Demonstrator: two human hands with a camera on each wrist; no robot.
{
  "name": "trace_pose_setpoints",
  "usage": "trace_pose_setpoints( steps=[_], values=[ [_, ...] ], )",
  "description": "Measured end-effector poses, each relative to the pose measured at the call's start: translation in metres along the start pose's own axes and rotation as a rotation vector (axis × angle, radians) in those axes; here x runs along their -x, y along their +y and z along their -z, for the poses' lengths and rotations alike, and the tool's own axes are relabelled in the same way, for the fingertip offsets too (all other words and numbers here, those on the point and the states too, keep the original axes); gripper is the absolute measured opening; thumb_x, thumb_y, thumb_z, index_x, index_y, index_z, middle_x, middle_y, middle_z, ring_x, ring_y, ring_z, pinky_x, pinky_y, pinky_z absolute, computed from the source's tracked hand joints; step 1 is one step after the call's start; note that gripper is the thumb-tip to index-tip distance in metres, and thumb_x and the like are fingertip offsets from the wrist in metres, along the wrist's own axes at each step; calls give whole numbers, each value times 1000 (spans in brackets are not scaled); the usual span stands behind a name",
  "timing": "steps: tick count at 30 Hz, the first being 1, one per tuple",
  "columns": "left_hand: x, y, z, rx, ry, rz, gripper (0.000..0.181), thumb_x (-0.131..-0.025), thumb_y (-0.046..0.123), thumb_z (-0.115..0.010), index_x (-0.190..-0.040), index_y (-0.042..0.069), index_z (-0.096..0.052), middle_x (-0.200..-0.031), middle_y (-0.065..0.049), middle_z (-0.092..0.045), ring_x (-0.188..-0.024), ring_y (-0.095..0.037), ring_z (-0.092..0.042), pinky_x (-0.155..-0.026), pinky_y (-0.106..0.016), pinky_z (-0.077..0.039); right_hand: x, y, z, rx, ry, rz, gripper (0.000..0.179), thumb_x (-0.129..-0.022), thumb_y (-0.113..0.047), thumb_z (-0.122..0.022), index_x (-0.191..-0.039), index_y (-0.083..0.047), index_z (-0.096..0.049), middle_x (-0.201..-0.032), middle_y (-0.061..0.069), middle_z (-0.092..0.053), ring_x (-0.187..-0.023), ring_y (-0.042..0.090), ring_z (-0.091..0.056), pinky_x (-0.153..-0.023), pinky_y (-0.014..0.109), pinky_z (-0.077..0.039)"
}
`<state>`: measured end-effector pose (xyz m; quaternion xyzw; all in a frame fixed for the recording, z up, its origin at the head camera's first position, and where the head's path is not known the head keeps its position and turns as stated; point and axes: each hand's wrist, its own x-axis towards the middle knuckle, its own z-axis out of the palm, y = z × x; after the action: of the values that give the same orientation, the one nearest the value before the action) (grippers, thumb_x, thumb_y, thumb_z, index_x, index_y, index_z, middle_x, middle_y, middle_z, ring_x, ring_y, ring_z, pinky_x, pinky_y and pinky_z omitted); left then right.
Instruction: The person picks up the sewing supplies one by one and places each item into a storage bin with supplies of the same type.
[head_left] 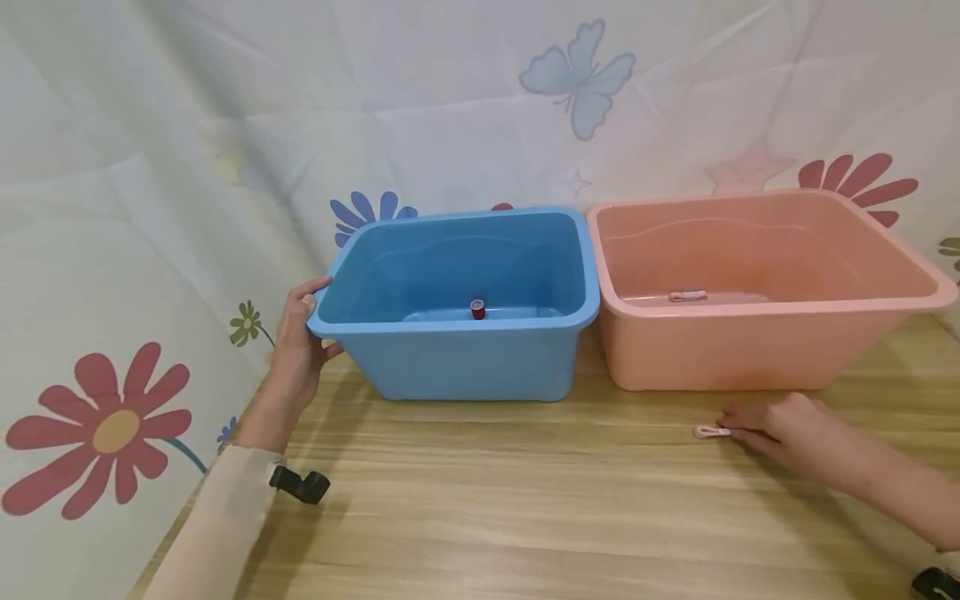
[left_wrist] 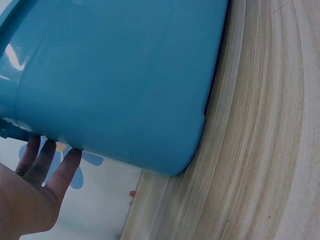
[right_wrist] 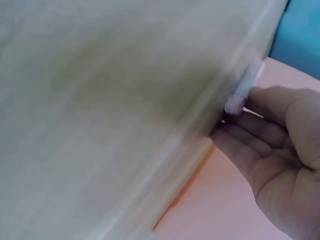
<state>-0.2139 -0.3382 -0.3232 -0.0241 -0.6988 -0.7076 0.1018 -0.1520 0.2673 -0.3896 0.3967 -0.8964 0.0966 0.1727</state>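
Note:
A blue plastic tub (head_left: 465,362) stands on the table, its left rim gripped by my left hand (head_left: 298,337). In the left wrist view, fingertips (left_wrist: 71,157) touch the tub's outer side under the rim. My right hand (head_left: 798,433) pinches a small pink looped bundle with a white band (head_left: 711,432) just above the table, in front of the pink tub (head_left: 720,350). The right wrist view shows this bundle (right_wrist: 244,90) blurred between thumb and fingers. Inside the pink tub lies a similar pink bundle (head_left: 687,296). A small dark red cylinder with a pale top (head_left: 477,309) stands in the blue tub.
Both tubs stand side by side, their rims nearly touching, at the back of the wood-grain table (head_left: 480,500). Behind them hangs a white curtain (head_left: 450,100) printed with flowers and a butterfly. It also runs along the left side.

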Motion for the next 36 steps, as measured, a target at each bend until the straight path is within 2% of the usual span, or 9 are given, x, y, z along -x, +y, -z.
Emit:
trace_pose_setpoints(
  steps=[3, 6, 8, 12, 15, 24, 29, 32, 36],
  values=[
    [0, -1, 0, 2, -1, -4, 44, -101, 46, -46, -143, 30, -49, -120, -2, -55, -115, -20, -55, -88, -41, -51, 2, 4, 0, -19, -9, 17, 26, -67, -8, -89, -92, -12, -83, -93, 11, -78, -79, 24, -75, -61, 29, -58],
    [0, -1, 0, 7, -1, -10, 44, -101, 46, -46, -143, 30, -49, -118, -3, -55, -114, -21, -56, -86, -39, -52, 2, 5, 2, -40, 3, 11, 28, -65, -10, -90, -91, -16, -83, -93, 11, -78, -79, 22, -76, -65, 16, -54],
    [-1, -1, -1, 9, -2, -13, 43, -102, 45, -46, -142, 30, -49, -117, -3, -55, -114, -21, -56, -84, -38, -53, 3, 5, 4, -49, -6, -11, 27, -64, -11, -91, -90, -16, -83, -94, 12, -78, -79, 22, -76, -65, 14, -53],
    [-1, 0, -2, 8, -2, -17, 42, -103, 43, -44, -142, 30, -50, -118, -3, -54, -114, -21, -55, -84, -38, -53, 3, 1, 5, -45, -51, -71, 26, -66, -16, -92, -91, -15, -83, -96, 11, -78, -81, 24, -76, -63, 27, -57],
    [0, 1, -2, 11, -4, -16, 42, -103, 42, -44, -142, 29, -49, -115, -3, -55, -113, -21, -56, -85, -39, -53, 3, 0, 3, -31, -41, -63, 29, -64, -16, -93, -91, -14, -83, -96, 11, -78, -82, 26, -75, -62, 33, -58],
    [1, -2, -1, 21, 6, -1, 43, -102, 44, -45, -143, 30, -49, -114, -1, -56, -113, -20, -56, -86, -39, -52, 5, -1, 2, -18, -26, -53, 29, -63, -15, -93, -90, -14, -83, -94, 9, -78, -80, 24, -76, -61, 34, -58],
    [3, -3, 2, 28, 12, 11, 42, -102, 42, -44, -142, 31, -50, -114, -1, -56, -111, -20, -56, -86, -40, -52, 2, 4, 7, -64, -21, 0, 28, -61, -11, -93, -86, -16, -80, -82, -4, -76, -74, 6, -70, -57, 25, -53],
    [3, -3, 4, 28, 17, 3, 42, -102, 41, -44, -142, 30, -50, -114, -1, -57, -109, -20, -57, -84, -40, -52, -2, 8, 12, -89, 27, 34, 20, -68, -18, -92, -83, -17, -79, -78, -11, -73, -72, -2, -63, -57, 21, -49],
    [1, -2, 2, 29, -7, 0, 43, -102, 43, -45, -143, 30, -48, -116, -1, -56, -111, -20, -57, -86, -40, -52, -1, 7, 20, -135, 115, 22, 17, -77, -29, -89, -85, -17, -79, -80, -12, -69, -69, -5, -56, -59, 15, -45]
  ],
)
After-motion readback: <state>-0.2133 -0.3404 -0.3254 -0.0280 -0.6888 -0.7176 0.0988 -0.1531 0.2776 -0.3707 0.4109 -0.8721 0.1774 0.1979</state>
